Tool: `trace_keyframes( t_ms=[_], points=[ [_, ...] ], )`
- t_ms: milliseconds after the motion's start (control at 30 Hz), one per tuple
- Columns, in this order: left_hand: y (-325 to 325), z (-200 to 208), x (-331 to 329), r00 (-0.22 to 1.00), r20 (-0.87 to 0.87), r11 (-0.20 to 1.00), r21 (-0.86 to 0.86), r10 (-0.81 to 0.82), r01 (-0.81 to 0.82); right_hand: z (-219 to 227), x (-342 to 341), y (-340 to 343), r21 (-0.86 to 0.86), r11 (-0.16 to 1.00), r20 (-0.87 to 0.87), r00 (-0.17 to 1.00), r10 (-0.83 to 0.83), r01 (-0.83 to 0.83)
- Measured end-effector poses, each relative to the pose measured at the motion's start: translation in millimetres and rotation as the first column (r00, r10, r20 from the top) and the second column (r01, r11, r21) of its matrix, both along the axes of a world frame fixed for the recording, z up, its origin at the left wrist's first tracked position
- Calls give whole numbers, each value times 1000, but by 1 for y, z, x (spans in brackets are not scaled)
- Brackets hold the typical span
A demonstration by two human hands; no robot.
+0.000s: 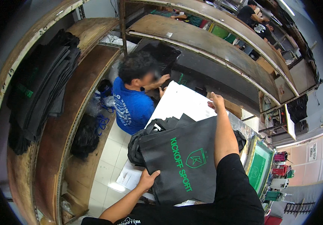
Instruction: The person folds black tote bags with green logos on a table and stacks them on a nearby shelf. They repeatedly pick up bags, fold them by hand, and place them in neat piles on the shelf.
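Note:
A dark grey fabric bag (186, 157) with green printing lies flat on top of a pile of similar bags on a work table. My left hand (147, 179) grips its near left corner. My right hand (216, 102) reaches far forward and pinches the edge of a large white sheet (180, 101) beyond the bag. Crumpled black bags (139, 144) bulge at the pile's left side.
A person in a blue shirt (133, 107) crouches ahead, reaching into a dark shelf. Curved wooden shelves (75, 112) on the left hold stacked dark fabric (45, 90). A green printing screen (258, 168) sits at the right. Other people (257, 22) work at the far back.

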State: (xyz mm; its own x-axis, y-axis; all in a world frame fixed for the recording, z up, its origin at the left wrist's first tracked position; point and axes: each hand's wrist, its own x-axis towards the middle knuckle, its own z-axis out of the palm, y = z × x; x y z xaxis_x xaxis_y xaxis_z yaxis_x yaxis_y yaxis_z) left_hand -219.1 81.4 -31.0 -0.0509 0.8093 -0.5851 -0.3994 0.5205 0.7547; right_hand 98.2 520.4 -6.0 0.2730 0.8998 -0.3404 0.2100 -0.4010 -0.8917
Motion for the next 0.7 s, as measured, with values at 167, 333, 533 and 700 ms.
trace_keyframes(
  t_ms=[167,333,533,700],
  points=[
    [2,1,-2,999,-16,999,-4,-34,34,3,-22,5,-57,998,86,996,30,-25],
    [1,-6,-2,999,-12,999,25,-44,44,19,-49,6,29,966,262,934,242,-258],
    [0,-13,-2,999,-22,998,52,-35,36,89,-144,-6,415,442,795,553,248,-795],
    [1,-11,-4,996,-73,996,67,-55,59,170,-150,4,27,162,980,58,188,-986]
  ],
)
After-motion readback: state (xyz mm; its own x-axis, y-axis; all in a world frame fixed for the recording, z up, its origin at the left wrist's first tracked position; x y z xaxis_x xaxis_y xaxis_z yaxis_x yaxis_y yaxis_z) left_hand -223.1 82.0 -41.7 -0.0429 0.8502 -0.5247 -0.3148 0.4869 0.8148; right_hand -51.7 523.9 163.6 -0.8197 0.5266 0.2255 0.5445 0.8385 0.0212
